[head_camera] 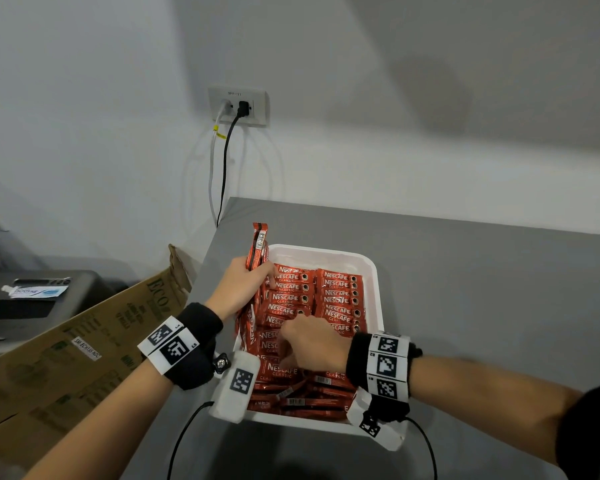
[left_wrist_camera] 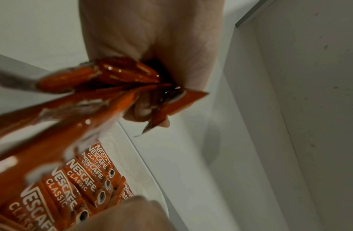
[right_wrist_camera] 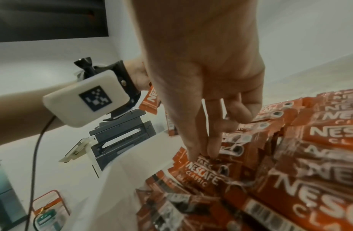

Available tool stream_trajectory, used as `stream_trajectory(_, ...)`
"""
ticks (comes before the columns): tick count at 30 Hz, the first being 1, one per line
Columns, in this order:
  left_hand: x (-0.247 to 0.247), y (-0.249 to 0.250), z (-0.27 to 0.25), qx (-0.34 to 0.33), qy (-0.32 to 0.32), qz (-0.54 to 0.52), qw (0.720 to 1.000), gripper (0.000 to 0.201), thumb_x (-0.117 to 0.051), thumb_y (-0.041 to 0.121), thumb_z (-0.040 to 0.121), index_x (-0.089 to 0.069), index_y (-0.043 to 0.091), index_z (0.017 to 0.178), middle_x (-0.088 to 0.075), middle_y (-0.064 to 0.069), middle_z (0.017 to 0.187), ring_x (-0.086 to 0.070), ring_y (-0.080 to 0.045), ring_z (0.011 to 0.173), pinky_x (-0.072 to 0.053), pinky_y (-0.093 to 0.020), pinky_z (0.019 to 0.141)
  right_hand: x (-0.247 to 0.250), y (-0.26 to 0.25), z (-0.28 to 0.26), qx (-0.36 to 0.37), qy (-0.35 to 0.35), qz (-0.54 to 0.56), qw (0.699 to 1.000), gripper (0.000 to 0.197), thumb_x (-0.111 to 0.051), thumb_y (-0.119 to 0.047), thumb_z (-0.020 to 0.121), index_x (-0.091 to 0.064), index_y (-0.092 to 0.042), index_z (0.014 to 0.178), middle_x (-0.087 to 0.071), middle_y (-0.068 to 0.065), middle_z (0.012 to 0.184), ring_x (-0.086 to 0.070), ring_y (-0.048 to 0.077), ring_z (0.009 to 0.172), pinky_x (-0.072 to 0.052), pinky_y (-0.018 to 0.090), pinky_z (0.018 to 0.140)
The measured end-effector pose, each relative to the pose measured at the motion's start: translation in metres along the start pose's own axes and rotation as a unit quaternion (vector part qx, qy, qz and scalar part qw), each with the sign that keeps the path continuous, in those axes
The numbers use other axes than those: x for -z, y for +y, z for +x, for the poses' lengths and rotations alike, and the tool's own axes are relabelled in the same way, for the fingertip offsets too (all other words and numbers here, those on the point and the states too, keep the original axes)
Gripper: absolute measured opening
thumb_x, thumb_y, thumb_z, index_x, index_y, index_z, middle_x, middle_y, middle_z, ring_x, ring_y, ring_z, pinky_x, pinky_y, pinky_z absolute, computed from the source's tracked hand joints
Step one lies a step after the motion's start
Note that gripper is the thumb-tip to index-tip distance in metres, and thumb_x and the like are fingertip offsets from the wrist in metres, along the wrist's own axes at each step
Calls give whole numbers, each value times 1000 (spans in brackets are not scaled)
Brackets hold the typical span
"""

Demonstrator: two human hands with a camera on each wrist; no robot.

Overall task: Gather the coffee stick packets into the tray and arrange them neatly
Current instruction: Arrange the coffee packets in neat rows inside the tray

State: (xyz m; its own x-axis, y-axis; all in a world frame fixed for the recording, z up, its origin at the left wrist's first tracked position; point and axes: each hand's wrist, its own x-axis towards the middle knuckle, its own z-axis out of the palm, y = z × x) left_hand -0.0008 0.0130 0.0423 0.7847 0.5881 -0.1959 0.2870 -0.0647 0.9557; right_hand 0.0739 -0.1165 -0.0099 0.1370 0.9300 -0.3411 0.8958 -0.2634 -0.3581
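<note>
Coffee stick packets (head_camera: 291,296), red and marked Nescafe Classic, fill the white tray (head_camera: 374,268) that sits on the grey table (head_camera: 482,289). In the tray's far half they lie flat in two tidy columns, labels up. In the near half of the tray they are a loose heap, some turned over so that barcodes show.

The left hand (head_camera: 239,285) is at the tray's left edge, its fingers curled round a bundle of packets (head_camera: 258,245) held upright, the top ends standing above the fist and tilted towards the wall. In the left wrist view the same fist closes on the bundle's red ends (left_wrist_camera: 122,75), with the ordered rows in the tray below it. The left forearm comes in from the tray's near left, wrist bent slightly upward.

The right hand (head_camera: 312,341) is over the middle of the tray, palm down. In the right wrist view its fingertips (right_wrist_camera: 193,153) point straight down and pinch the end of one packet (right_wrist_camera: 201,173) in the loose heap, the other fingers bent back above it. The right forearm reaches in from the tray's right side, roughly level with the table.

Left of the tray, beyond the table's edge, a brown cardboard box (head_camera: 84,344) leans.
</note>
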Motion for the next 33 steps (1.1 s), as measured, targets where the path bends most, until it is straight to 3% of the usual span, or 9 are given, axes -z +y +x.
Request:
stream_trajectory(6,0,0,-1,0,-1,0,1000,12,-52,10,88,-57,3,79,-57,-1,66,-58,-12,61,-45,-22,61,-8,-4,6,-8,-35,-38,999,29,-70,-29,84,-65,-4,98,-66,10,103,-64,28,92,-54,43,82)
stream_trajectory(10,1,0,-2,3,-3,-5,1000,11,-52,11,88,-55,5,79,-58,-1,68,-59,-13,63,-46,-23,63,-11,-4,10,-12,-36,-9,999,28,-72,-27,82,-64,-5,97,-64,10,106,-63,27,94,-55,42,81)
stream_trajectory(15,3,1,-3,5,-4,-9,1000,10,-52,11,89,-55,4,83,-57,-1,68,-59,-12,61,-46,-21,61,12,7,15,-46,45,38,997,14,-70,-22,84,-68,-10,91,-69,3,95,-65,18,87,-55,38,84)
stream_trajectory(22,2,1,-2,4,-5,-6,1000,7,-52,9,88,-55,6,83,-56,-2,68,-58,-15,64,-48,-24,65,6,-6,3,46,-81,-33,995,31,-73,-35,80,-69,-9,97,-69,6,99,-64,22,90,-54,36,78)
stream_trajectory(26,1,1,-3,6,-5,-5,1000,9,-52,9,88,-55,5,81,-57,-1,68,-58,-13,63,-47,-23,64,-1,-9,4,56,-75,-59,994,31,-73,-32,80,-68,-6,97,-67,10,99,-62,26,90,-55,39,76)
stream_trajectory(30,2,0,-2,1,4,-1,1000,15,-52,11,89,-58,2,78,-56,-2,68,-57,-13,62,-45,-24,64,-6,-9,11,54,-58,-76,994,30,-71,-27,82,-63,-3,99,-63,12,105,-59,28,95,-47,34,69)
stream_trajectory(33,2,0,-2,1,3,-2,1000,15,-52,11,89,-59,1,79,-57,-2,66,-57,-13,61,-45,-24,64,-9,-9,16,56,-47,-74,995,28,-69,-25,83,-61,-4,100,-61,13,107,-58,30,97,-49,36,72)
